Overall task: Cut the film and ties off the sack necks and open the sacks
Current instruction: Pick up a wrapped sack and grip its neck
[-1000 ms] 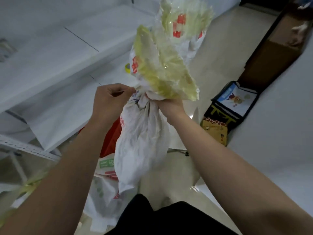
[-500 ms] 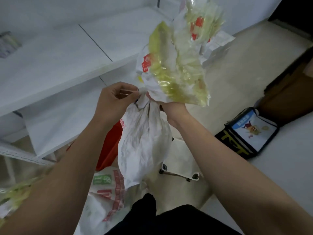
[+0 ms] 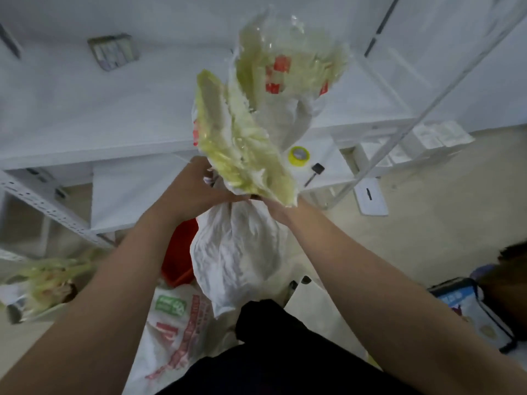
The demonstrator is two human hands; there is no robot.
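- We are seeing our dark clothing (image 3: 271, 360) nearest to us, low beneath both grips.
- Our left grip (image 3: 196, 189) is curling its fingers round the bunched neck of the white sack (image 3: 236, 246), which is hanging in the air straight below the two grips.
- Our right grip (image 3: 275, 208) is meeting the same neck from the other side. The film is covering its fingers, so we cannot tell how it is holding.
- The yellowish clear film (image 3: 239, 146) is flaring up and away from the neck, just above the grips.
- Below the left grip, a printed sack (image 3: 174, 323) is lying on the floor, and something orange-red (image 3: 179, 252) is standing just behind the hanging sack.
- Beyond the right grip, a yellow tape roll (image 3: 297, 155) and a black-headed tool (image 3: 313, 171) are lying near each other on the white shelf (image 3: 137, 189).
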